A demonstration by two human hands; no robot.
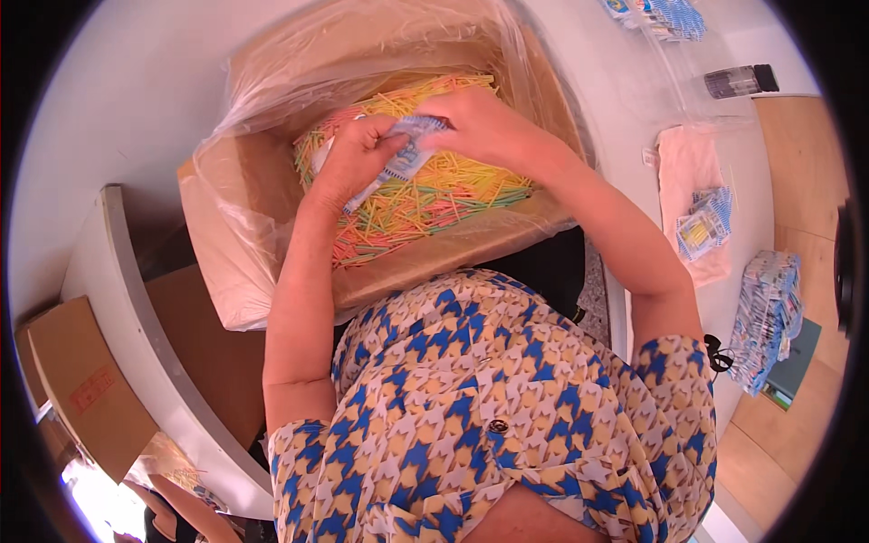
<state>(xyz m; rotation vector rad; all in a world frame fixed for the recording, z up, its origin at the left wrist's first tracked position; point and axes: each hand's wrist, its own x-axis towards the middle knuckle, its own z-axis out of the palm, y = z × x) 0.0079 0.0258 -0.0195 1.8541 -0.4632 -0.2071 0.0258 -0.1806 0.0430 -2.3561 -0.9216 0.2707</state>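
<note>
Both my hands are over a cardboard box (249,276) lined with clear plastic. Loose thin sticks (444,204) in yellow, pink and green fill it. My left hand (355,161) pinches the left side of a small blue-and-white plastic packet (412,156). At the packet's upper right, my right hand (475,127) grips its edge with bent fingers. The packet is stretched between the two hands, tilted, just above the sticks. Whether anything is inside it I cannot tell. A white patch shows behind my left hand, mostly hidden.
On the white table at right lies a pink cloth (683,172) with filled packets (704,226) on it. Beyond are a stack of blue-and-white packets (768,317), a dark-capped bottle (742,81) and more packets (665,16). A cardboard box (86,380) and another person's arm (186,511) are at lower left.
</note>
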